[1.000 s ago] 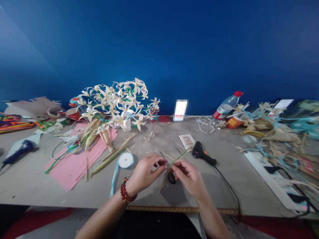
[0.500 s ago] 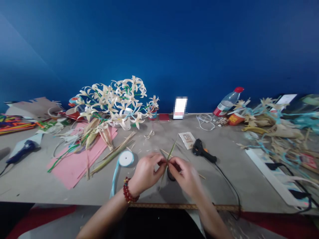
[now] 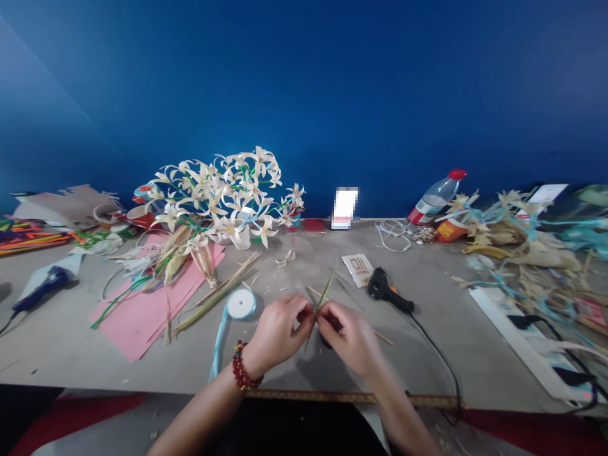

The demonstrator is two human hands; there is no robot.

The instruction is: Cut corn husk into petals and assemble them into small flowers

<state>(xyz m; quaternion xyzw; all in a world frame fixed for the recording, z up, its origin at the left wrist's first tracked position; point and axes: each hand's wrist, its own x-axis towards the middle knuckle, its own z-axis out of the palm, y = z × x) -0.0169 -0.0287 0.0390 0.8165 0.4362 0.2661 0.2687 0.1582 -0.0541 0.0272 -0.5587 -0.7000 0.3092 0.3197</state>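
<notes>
Between my two hands stands a thin green leaf strip [image 3: 325, 289], tilted, its pointed tip away from me and its lower end reaching toward the table's front. My left hand [image 3: 284, 326], with a red bead bracelet [image 3: 244, 366] at the wrist, pinches the strip from the left. From the right, my right hand [image 3: 348, 332] pinches it at nearly the same spot, fingertips almost touching. Whatever smaller piece lies at the fingertips is hidden. A dark round object below the right fingers is mostly covered. Left of my hands lies a roll of light blue ribbon [image 3: 241, 304], its tail hanging forward.
A black glue gun [image 3: 389, 291] with a cable lies right of my hands, beside a small packet [image 3: 357, 270]. White straw-like flowers [image 3: 223, 196] stand behind at left, near pink paper [image 3: 137, 316]. At right are a power strip [image 3: 517, 342] and a tilted bottle [image 3: 434, 199].
Both hands have shifted slightly left, still pinching the strip. The right fingers have closed in nearer to the left ones. The view has moved a little; the table things stay put.
</notes>
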